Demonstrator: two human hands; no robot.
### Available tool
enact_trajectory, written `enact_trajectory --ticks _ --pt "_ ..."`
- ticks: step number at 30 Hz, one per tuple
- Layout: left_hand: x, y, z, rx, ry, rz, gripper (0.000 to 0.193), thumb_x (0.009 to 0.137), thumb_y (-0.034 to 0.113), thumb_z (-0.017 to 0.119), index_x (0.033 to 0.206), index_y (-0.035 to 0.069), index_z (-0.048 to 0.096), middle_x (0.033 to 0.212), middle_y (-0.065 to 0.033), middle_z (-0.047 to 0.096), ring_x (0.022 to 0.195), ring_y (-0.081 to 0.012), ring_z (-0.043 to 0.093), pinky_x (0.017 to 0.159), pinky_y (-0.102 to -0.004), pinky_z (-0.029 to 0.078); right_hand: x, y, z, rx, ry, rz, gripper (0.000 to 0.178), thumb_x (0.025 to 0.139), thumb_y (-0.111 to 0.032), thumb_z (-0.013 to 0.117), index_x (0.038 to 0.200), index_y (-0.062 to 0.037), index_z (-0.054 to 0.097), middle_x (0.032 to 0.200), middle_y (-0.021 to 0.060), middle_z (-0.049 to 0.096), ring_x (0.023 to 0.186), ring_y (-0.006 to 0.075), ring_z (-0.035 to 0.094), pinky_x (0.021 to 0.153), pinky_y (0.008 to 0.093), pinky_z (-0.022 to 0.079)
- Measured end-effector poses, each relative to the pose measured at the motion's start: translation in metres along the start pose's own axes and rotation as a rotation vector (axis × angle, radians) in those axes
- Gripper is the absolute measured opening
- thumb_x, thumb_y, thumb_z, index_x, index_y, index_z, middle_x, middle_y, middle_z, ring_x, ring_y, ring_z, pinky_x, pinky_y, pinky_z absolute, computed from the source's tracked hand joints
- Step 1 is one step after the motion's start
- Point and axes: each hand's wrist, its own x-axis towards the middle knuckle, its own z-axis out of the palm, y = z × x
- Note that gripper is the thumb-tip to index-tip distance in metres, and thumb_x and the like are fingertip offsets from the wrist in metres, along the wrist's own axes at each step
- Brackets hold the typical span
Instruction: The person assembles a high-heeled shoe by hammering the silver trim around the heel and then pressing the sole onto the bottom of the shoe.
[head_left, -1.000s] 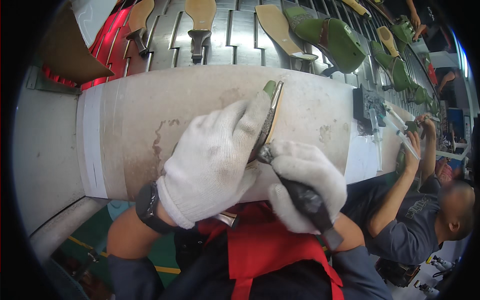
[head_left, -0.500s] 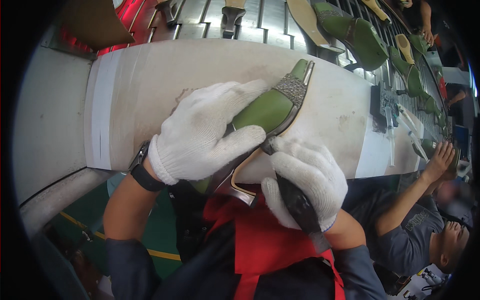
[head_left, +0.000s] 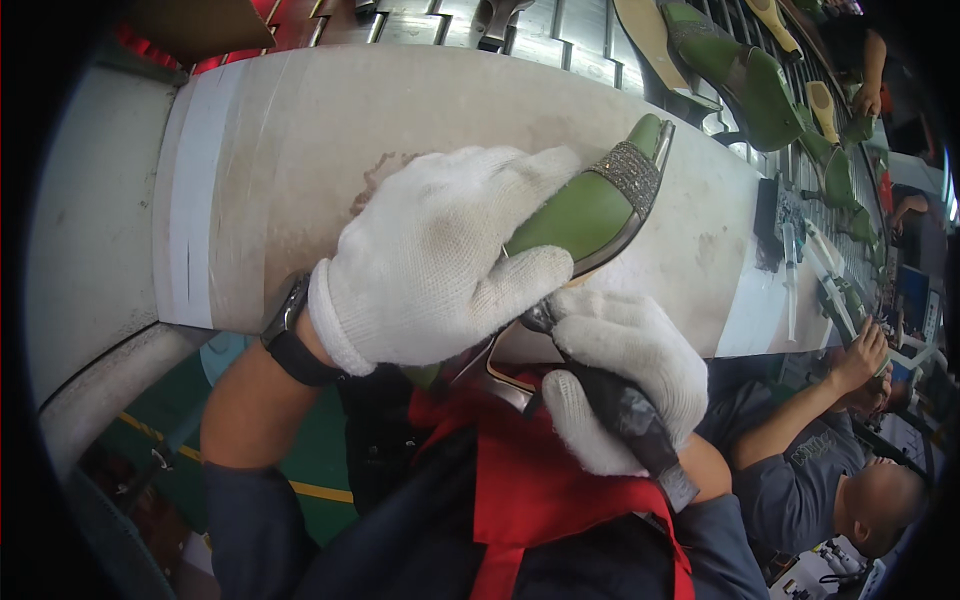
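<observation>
A high-heeled sandal on a green shoe last (head_left: pixel 568 222) lies tilted across my lap and the bench edge, toe pointing away to the right. Across its front runs a glittery strap (head_left: pixel 628 176); a metallic heel (head_left: pixel 512 390) shows near my apron. My white-gloved left hand (head_left: pixel 435 255) is wrapped over the last, thumb pressing its near side. In my gloved right hand (head_left: pixel 645 365) is a tool with a dark, tape-wrapped handle (head_left: pixel 632 415). Its dark rounded end (head_left: pixel 538 318) meets the sandal's edge by my left thumb; the working tip is hidden.
A pale, stained bench (head_left: pixel 300 130) lies under the work. Beyond it runs a slatted metal conveyor (head_left: pixel 570 38) carrying more green-lasted shoes (head_left: pixel 765 100). Syringe-like tubes (head_left: pixel 790 270) rest at the bench's right end. A co-worker's hand (head_left: pixel 862 355) works further right.
Both hands and the sandal have shifted a little to the right in view. The tool's handle has swung slightly lower right. On the conveyor, the shoes have moved right.
</observation>
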Motion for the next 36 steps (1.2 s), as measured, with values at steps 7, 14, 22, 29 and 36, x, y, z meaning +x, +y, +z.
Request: enact_trajectory --ticks 7,14,22,29,36 --pt "0.0 0.002 0.001 -0.001 0.016 0.011 0.056 0.097 0.022 0.075 0.144 -0.007 0.065 0.127 -0.0268 0.075 0.115 -0.0416 0.075 0.101 -0.0452 0.058 -0.009 -0.014 0.014 0.012 0.045 0.025 0.038 0.081 0.0 0.088 0.116 -0.0044 0.077 0.115 0.0185 0.08 0.098 0.0354 0.08 0.088 0.0421 0.064" --pt "-0.008 -0.003 0.002 -0.067 0.0 -0.027 0.053 0.102 0.02 0.072 0.145 -0.01 0.063 0.131 -0.0278 0.074 0.12 -0.0402 0.075 0.104 -0.0449 0.057 -0.01 -0.002 0.008 0.05 0.053 -0.054 0.037 0.084 0.003 0.086 0.118 -0.0031 0.075 0.115 0.0178 0.08 0.105 0.0338 0.081 0.092 0.0408 0.064" --pt "0.0 0.003 -0.002 -0.019 -0.041 -0.026 0.053 0.103 0.019 0.07 0.148 -0.009 0.062 0.133 -0.0273 0.073 0.122 -0.0402 0.074 0.106 -0.0445 0.056 -0.001 -0.003 0.005 -0.219 0.139 -0.175 0.039 0.079 -0.006 0.089 0.115 -0.0056 0.077 0.11 0.0167 0.08 0.099 0.0361 0.08 0.087 0.0431 0.064" --pt "0.007 0.01 -0.009 -0.005 -0.114 -0.088 0.066 0.098 0.022 0.071 0.155 -0.007 0.056 0.137 -0.0279 0.072 0.125 -0.0403 0.072 0.108 -0.0437 0.055 -0.001 -0.003 -0.021 0.15 -0.024 0.123 0.032 0.092 -0.001 0.079 0.124 0.0008 0.074 0.118 0.02 0.081 0.108 0.0281 0.08 0.096 0.0411 0.063" --pt "0.053 0.056 0.031 0.266 -0.097 -0.426 0.065 0.082 0.036 0.088 0.135 0.006 0.066 0.104 -0.0245 0.077 0.101 -0.0474 0.076 0.089 -0.0528 0.062 0.025 0.021 -0.055 0.213 0.212 0.211 0.023 0.108 -0.017 0.072 0.123 0.0003 0.075 0.111 0.0109 0.081 0.108 0.0189 0.077 0.096 0.0371 0.062"
